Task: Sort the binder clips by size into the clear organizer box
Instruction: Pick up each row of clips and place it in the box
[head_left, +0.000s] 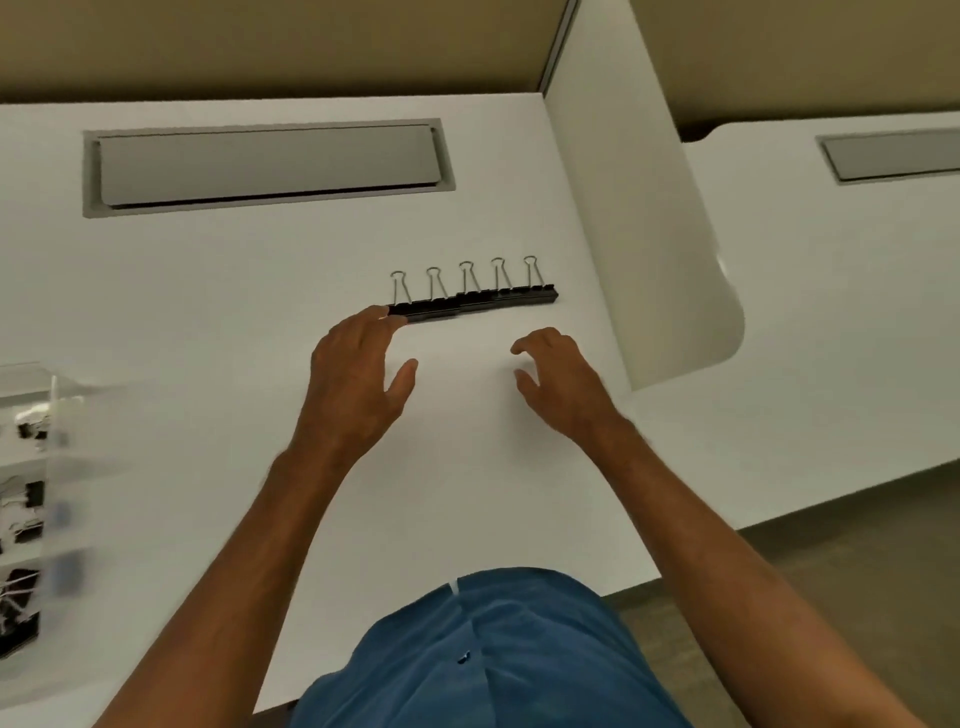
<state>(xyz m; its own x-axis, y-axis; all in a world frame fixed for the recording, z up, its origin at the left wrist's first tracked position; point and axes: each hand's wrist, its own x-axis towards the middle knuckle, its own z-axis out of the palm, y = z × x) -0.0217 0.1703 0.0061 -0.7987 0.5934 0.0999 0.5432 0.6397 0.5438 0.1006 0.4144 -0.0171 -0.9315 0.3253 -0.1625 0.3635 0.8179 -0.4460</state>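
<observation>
Several black binder clips (483, 301) with silver wire handles lie side by side in a row on the white desk (260, 291). My left hand (358, 374) is spread, its fingertips touching the left end of the row. My right hand (561, 379) hovers just below the row's right part, fingers curled and apart, holding nothing. The clear organizer box (47, 467) sits at the far left edge, blurred, with black clips in its compartments.
A grey cable hatch (265, 166) is set into the desk behind the clips. A white divider panel (649, 234) rises to the right, with another desk beyond it. The desk's front edge runs beside my blue shirt (493, 660).
</observation>
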